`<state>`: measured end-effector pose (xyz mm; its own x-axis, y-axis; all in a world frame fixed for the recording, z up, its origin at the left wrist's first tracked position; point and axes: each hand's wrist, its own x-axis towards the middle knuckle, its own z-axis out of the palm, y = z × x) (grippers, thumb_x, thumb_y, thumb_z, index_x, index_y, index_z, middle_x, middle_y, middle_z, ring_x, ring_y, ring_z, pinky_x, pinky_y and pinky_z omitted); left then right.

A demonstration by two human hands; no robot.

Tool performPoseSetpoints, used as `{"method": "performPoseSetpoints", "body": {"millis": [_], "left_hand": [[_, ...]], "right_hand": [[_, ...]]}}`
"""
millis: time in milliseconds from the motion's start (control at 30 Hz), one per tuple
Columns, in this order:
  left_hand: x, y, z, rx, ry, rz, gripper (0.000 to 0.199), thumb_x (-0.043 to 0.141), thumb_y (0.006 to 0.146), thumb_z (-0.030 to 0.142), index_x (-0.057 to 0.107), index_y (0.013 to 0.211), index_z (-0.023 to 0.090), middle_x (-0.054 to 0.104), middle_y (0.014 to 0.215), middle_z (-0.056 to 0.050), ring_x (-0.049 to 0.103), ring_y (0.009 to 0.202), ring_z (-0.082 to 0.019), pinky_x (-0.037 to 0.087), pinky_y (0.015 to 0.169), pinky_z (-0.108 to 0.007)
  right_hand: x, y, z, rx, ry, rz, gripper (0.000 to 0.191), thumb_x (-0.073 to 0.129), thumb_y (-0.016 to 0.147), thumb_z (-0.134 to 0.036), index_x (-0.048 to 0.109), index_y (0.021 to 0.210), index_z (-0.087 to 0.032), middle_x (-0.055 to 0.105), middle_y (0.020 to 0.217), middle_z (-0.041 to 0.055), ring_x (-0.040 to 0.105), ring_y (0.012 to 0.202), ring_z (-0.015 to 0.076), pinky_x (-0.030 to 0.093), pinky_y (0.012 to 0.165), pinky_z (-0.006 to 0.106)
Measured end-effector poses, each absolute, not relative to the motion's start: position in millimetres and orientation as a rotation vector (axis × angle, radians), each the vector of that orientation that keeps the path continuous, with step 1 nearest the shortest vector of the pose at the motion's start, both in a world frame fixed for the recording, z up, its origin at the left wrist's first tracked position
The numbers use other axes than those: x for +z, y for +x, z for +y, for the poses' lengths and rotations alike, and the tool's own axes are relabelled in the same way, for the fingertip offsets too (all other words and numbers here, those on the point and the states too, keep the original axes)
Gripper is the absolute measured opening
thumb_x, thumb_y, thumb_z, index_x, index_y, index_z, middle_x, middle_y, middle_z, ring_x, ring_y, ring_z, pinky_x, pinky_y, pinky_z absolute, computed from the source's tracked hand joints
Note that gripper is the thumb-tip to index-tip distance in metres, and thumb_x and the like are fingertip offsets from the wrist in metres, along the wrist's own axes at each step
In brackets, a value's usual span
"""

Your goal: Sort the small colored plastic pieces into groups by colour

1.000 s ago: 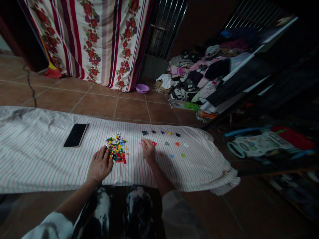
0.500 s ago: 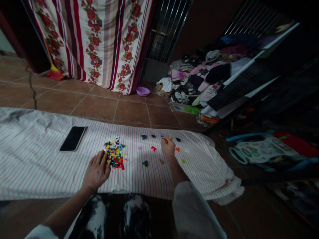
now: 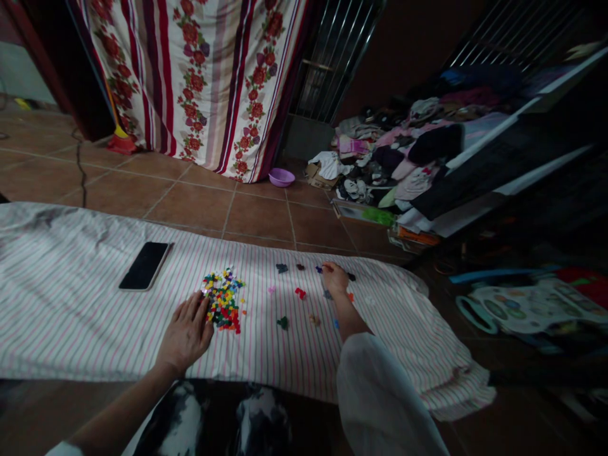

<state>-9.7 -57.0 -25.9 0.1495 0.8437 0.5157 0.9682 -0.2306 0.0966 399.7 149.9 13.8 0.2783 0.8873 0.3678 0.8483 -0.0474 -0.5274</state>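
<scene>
My left hand point(image 3: 186, 332) lies flat on the striped cloth, fingers stretched out and touching the left edge of a pile of small multicoloured pieces point(image 3: 223, 301). Over the far right of the cloth, my right hand point(image 3: 336, 278) is closed in a pinch; whatever its fingertips hold is too small to make out. Just left of those fingertips sit dark blue pieces point(image 3: 318, 269). Small single-colour groups lie around: grey point(image 3: 282, 268), brown point(image 3: 300, 267), pink point(image 3: 271, 290), red point(image 3: 300, 293), dark green point(image 3: 283, 323), beige point(image 3: 314, 320) and white point(image 3: 370, 301). My right forearm hides part of this area.
A phone point(image 3: 145, 266) lies on the striped cloth point(image 3: 85, 304) at the left. Beyond are a tiled floor, a purple basin point(image 3: 282, 177), a flowered curtain point(image 3: 218, 82), a broom point(image 3: 122, 140) and a heap of clothes point(image 3: 394, 139).
My right hand has shifted slightly right, from the dark blue pieces to where yellow ones lay, now covered. My left hand stays by the pile. The whole view has shifted a little.
</scene>
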Motion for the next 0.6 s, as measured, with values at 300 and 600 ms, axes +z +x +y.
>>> {"method": "performPoseSetpoints", "body": {"millis": [300, 600], "left_hand": [[-22.1, -8.8, -57.5, -0.637, -2.139, -1.714, 0.051, 0.043, 0.09, 0.032, 0.043, 0.135, 0.008, 0.051, 0.139, -0.022, 0.046, 0.132, -0.031, 0.042, 0.104, -0.046], [-17.7, -8.4, -58.4, -0.631, -2.134, -1.703, 0.05, 0.043, 0.09, 0.032, 0.046, 0.133, 0.009, 0.051, 0.139, -0.021, 0.046, 0.132, -0.03, 0.042, 0.104, -0.045]], "right_hand": [[13.5, 397.6, 161.8, 0.16, -2.166, -1.627, 0.027, 0.051, 0.083, -0.016, 0.074, 0.099, -0.019, 0.074, 0.099, 0.0068, 0.066, 0.088, 0.0185, 0.046, 0.08, 0.026], [7.4, 395.5, 160.3, 0.107, -2.18, -1.746, 0.036, 0.045, 0.083, -0.012, 0.074, 0.1, -0.021, 0.072, 0.099, 0.0064, 0.065, 0.094, 0.0185, 0.045, 0.084, 0.025]]}}
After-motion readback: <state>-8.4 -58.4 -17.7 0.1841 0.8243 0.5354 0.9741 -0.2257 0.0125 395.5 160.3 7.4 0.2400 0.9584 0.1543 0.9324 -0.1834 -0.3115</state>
